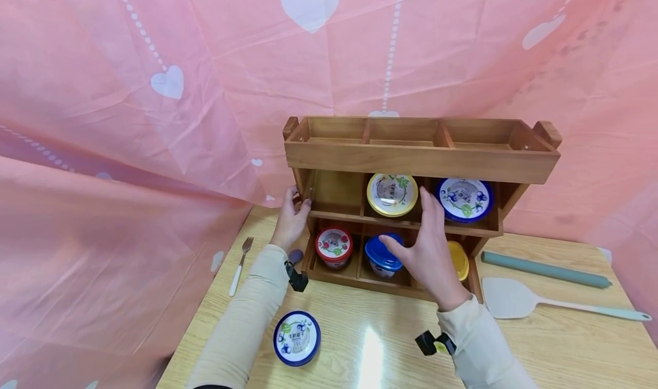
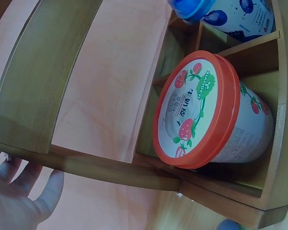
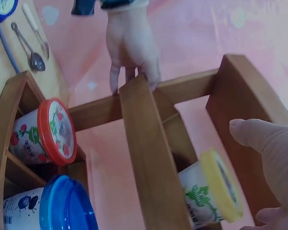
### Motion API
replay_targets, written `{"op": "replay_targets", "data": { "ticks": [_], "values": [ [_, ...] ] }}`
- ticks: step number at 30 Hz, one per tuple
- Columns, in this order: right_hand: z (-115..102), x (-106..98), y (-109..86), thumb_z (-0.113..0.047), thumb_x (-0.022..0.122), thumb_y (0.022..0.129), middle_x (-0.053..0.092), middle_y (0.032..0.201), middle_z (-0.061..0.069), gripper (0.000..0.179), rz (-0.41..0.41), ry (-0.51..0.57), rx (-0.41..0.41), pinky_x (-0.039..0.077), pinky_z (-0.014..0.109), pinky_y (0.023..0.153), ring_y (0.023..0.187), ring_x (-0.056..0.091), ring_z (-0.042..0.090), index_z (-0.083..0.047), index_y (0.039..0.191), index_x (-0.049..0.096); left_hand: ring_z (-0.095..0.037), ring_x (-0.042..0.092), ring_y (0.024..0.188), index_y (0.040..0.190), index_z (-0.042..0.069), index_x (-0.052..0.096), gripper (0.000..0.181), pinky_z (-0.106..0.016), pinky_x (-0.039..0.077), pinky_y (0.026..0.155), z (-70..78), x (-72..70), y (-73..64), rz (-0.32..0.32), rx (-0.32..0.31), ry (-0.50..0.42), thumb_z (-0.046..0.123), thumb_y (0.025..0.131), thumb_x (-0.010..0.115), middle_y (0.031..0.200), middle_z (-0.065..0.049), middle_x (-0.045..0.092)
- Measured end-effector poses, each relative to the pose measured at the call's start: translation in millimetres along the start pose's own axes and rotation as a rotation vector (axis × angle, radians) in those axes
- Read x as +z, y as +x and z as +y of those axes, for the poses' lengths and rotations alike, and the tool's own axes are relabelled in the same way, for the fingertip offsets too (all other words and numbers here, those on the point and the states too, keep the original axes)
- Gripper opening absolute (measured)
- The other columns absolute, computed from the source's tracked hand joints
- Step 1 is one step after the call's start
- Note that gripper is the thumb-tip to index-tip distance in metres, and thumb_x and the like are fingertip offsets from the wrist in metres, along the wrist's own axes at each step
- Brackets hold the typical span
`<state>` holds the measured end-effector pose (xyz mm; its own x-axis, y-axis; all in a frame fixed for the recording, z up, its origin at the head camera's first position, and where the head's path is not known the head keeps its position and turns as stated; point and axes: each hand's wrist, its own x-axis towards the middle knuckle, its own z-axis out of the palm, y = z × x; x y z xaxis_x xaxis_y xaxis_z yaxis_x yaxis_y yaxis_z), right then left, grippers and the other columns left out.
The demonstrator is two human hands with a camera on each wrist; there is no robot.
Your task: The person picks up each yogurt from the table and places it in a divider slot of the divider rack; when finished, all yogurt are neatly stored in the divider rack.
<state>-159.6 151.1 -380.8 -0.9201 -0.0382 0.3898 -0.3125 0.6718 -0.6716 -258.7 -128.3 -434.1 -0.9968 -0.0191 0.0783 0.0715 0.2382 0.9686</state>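
Note:
My left hand (image 1: 291,223) grips the left end of a three-tier wooden rack (image 1: 421,159) at its middle shelf; the right wrist view shows its fingers around the shelf's corner. In front of the rack, my right hand (image 1: 434,255) is spread and holds nothing. Its fingertips are between a yellow-lidded tub (image 1: 392,195) and a blue-lidded tub (image 1: 465,199) on the middle shelf. A red-lidded tub (image 1: 334,246), another tub with a blue lid (image 1: 384,255) and a tub with a yellow lid (image 1: 457,260), partly hidden by the hand, sit on the bottom tier.
On the table before the rack stands a blueberry-patterned tub (image 1: 297,339). A fork (image 1: 240,266) and a spoon (image 3: 34,60) lie to the left. At right are a grey-green rod (image 1: 545,269) and a white spatula (image 1: 509,299). Pink cloth (image 1: 247,46) hangs behind.

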Motion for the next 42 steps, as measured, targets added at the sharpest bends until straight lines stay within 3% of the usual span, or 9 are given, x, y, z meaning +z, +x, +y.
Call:
{"op": "replay_targets", "data": {
  "ticks": [9, 15, 20, 23, 32, 37, 42],
  "values": [
    [-11.4, -7.4, -17.3, -0.025, 0.086, 0.077, 0.022, 0.157, 0.022, 0.109, -0.008, 0.016, -0.040, 0.033, 0.065, 0.110, 0.142, 0.028, 0.042, -0.009, 0.157, 0.013, -0.034, 0.042, 0.138, 0.148, 0.014, 0.030, 0.049, -0.045, 0.039, 0.113, -0.9, -1.4, -0.7, 0.000, -0.001, 0.001, 0.017, 0.104, 0.049, 0.152, -0.014, 0.036],
    [-15.2, -0.1, -30.3, -0.025, 0.086, 0.077, 0.032, 0.153, 0.021, 0.102, -0.055, 0.047, -0.068, 0.039, 0.060, 0.107, 0.136, 0.039, 0.040, -0.006, 0.155, 0.022, -0.032, 0.040, 0.140, 0.149, 0.018, 0.029, 0.050, -0.045, 0.039, 0.114, -0.9, -0.9, -2.8, 0.000, -0.030, 0.012, 0.020, 0.104, 0.050, 0.153, -0.011, 0.036],
    [-11.2, 14.5, -50.4, -0.021, 0.089, 0.072, 0.040, 0.148, 0.020, 0.103, -0.086, 0.055, -0.134, 0.046, 0.052, 0.104, 0.130, 0.047, 0.036, -0.004, 0.153, 0.027, -0.034, 0.043, 0.138, 0.148, 0.011, 0.031, 0.049, -0.046, 0.041, 0.112, -0.1, 0.6, -1.3, 0.016, 0.026, 0.002, 0.015, 0.103, 0.051, 0.151, -0.015, 0.038],
    [-5.5, 26.3, -66.1, -0.024, 0.088, 0.073, 0.040, 0.150, 0.019, 0.102, -0.141, 0.049, -0.130, 0.045, 0.052, 0.106, 0.134, 0.045, 0.035, -0.006, 0.153, 0.028, -0.034, 0.045, 0.136, 0.147, 0.008, 0.032, 0.048, -0.046, 0.042, 0.112, 0.2, 1.3, -0.3, 0.027, 0.054, -0.001, 0.012, 0.102, 0.050, 0.149, -0.018, 0.040],
    [13.5, 61.9, -109.3, -0.025, 0.089, 0.072, 0.047, 0.147, 0.013, 0.097, -0.312, 0.077, -0.043, 0.049, 0.049, 0.102, 0.130, 0.051, 0.031, -0.010, 0.151, 0.034, -0.032, 0.044, 0.136, 0.147, 0.011, 0.033, 0.047, -0.044, 0.042, 0.112, 0.5, 0.6, 0.3, 0.027, 0.031, 0.022, 0.015, 0.103, 0.049, 0.150, -0.015, 0.039],
    [19.4, 74.4, -123.2, -0.023, 0.087, 0.074, 0.049, 0.143, 0.008, 0.092, -0.405, 0.128, 0.017, 0.054, 0.044, 0.095, 0.126, 0.054, 0.028, -0.010, 0.149, 0.037, -0.033, 0.045, 0.136, 0.148, 0.009, 0.032, 0.048, -0.044, 0.041, 0.112, 0.8, -0.3, 1.1, 0.022, 0.032, 0.019, 0.015, 0.103, 0.049, 0.150, -0.016, 0.039],
    [23.8, 85.4, -128.8, -0.027, 0.084, 0.078, 0.048, 0.144, 0.011, 0.088, -0.499, 0.152, -0.004, 0.054, 0.045, 0.095, 0.125, 0.054, 0.029, -0.008, 0.149, 0.035, -0.031, 0.044, 0.137, 0.148, 0.011, 0.031, 0.049, -0.043, 0.041, 0.113, 1.8, -0.2, 0.8, 0.018, 0.014, 0.030, 0.017, 0.103, 0.050, 0.151, -0.014, 0.038]
  ]
}}
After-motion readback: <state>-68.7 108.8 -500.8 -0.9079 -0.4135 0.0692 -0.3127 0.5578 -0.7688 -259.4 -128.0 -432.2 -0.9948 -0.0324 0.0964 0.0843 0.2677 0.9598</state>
